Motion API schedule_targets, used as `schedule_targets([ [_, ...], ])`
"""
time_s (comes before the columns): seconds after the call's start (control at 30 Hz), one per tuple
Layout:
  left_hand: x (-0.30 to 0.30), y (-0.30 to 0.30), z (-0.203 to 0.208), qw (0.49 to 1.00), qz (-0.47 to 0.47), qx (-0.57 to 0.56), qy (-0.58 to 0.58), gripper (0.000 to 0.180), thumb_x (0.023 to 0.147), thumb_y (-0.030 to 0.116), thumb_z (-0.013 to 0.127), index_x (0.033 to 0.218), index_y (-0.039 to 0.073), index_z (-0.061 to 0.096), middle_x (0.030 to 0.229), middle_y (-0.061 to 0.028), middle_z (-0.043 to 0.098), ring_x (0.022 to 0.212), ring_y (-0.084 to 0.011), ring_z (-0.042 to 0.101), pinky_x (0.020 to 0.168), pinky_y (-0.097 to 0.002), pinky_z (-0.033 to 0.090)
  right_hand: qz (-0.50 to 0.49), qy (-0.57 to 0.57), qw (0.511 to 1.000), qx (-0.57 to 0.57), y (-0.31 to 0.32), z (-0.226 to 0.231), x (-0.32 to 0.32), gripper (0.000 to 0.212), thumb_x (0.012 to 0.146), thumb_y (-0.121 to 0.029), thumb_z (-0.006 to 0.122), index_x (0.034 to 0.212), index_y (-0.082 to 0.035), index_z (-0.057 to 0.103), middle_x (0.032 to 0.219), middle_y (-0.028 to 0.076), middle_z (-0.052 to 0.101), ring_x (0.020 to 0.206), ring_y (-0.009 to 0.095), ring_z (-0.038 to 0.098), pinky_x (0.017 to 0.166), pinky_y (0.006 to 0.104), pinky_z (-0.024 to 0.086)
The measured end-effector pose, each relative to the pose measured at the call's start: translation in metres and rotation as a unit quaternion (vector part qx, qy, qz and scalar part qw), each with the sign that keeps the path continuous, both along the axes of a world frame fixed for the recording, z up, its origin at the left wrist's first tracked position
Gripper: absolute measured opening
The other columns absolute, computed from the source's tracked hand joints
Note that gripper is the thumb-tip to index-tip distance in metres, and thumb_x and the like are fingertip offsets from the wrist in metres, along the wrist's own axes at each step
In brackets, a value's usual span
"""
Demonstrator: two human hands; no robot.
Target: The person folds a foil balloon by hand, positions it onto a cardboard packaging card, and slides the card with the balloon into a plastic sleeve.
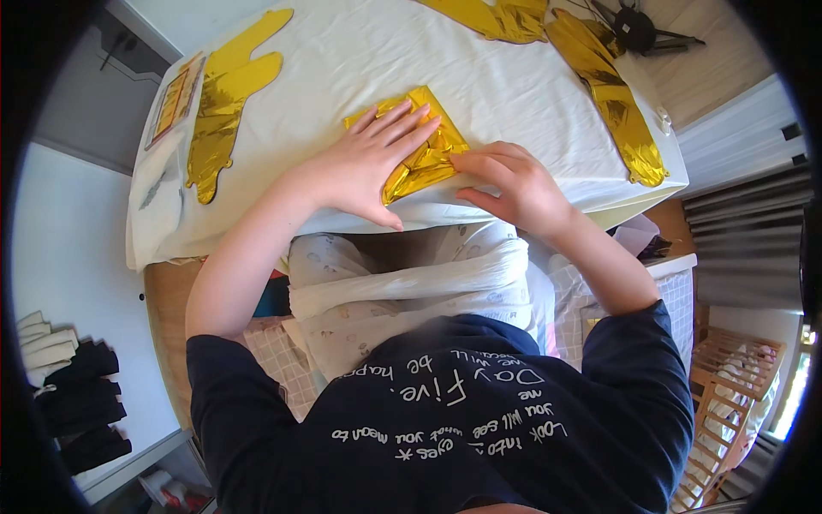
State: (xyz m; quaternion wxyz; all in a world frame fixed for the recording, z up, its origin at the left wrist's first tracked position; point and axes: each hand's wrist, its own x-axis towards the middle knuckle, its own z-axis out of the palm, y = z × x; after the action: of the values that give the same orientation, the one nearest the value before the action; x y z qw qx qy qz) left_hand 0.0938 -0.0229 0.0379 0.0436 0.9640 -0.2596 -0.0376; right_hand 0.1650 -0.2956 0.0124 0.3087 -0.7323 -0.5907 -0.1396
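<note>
A folded gold foil balloon, creased into a rough square packet, lies near the front edge of the white-covered table. My left hand rests flat across its left part, fingers stretched out and slightly apart, thumb toward the table edge. At the packet's right edge, my right hand has its fingers curled, with the fingertips pinching the foil. Part of the packet is hidden beneath my left hand.
Flat gold foil balloons lie at the left, the far side and the right of the white tablecloth. A black device with spread legs stands far right. A printed packet lies far left.
</note>
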Motion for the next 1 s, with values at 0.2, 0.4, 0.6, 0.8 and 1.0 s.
schedule_targets([
  [0.2,-0.008,0.001,0.001,0.998,-0.055,-0.036,0.003,0.109,0.079,0.042,0.078,0.163,0.005,0.018,0.169,-0.0169,0.019,0.158,-0.0341,0.015,0.127,-0.0534,0.013,-0.003,0.013,1.000,0.007,-0.006,-0.005,-0.013,0.043,0.075,-0.008,0.086,0.114,-0.007,0.070,0.106,0.008,0.074,0.097,0.029,0.070,0.085,0.0408,0.056],
  [0.4,-0.022,-0.009,0.003,0.995,-0.076,-0.061,0.019,0.101,0.083,0.038,0.074,0.162,0.004,0.021,0.169,-0.0170,0.021,0.157,-0.0336,0.016,0.127,-0.0533,0.014,0.033,-0.155,0.986,0.043,-0.012,-0.018,-0.015,0.038,0.075,-0.004,0.078,0.111,-0.006,0.068,0.108,0.006,0.072,0.102,0.026,0.070,0.087,0.0394,0.054],
  [0.6,-0.024,-0.018,0.000,0.998,-0.053,-0.013,-0.025,0.098,0.082,0.035,0.076,0.161,0.004,0.024,0.168,-0.0155,0.023,0.157,-0.0322,0.019,0.126,-0.0533,0.019,0.085,-0.206,0.971,0.092,-0.003,-0.017,0.000,0.028,0.082,-0.008,0.070,0.109,-0.004,0.066,0.108,0.008,0.072,0.105,0.028,0.071,0.088,0.0403,0.056],
  [0.8,-0.021,-0.015,-0.002,0.998,-0.059,-0.002,-0.038,0.097,0.082,0.024,0.076,0.161,0.006,0.023,0.168,-0.0142,0.024,0.157,-0.0323,0.020,0.127,-0.0501,0.021,0.127,-0.165,0.976,0.069,-0.002,0.001,0.003,0.029,0.080,-0.003,0.073,0.107,-0.002,0.063,0.102,0.012,0.073,0.097,0.031,0.073,0.086,0.0406,0.059],
  [1.0,-0.022,-0.006,0.016,0.965,-0.117,-0.228,0.056,0.082,0.089,0.024,0.069,0.158,0.004,0.031,0.162,-0.0151,0.036,0.152,-0.0300,0.033,0.123,-0.0426,0.029,0.054,0.105,0.990,0.080,0.001,0.059,-0.003,0.045,0.084,0.007,0.077,0.123,-0.001,0.056,0.098,0.009,0.070,0.093,0.021,0.072,0.081,0.0330,0.058],
])
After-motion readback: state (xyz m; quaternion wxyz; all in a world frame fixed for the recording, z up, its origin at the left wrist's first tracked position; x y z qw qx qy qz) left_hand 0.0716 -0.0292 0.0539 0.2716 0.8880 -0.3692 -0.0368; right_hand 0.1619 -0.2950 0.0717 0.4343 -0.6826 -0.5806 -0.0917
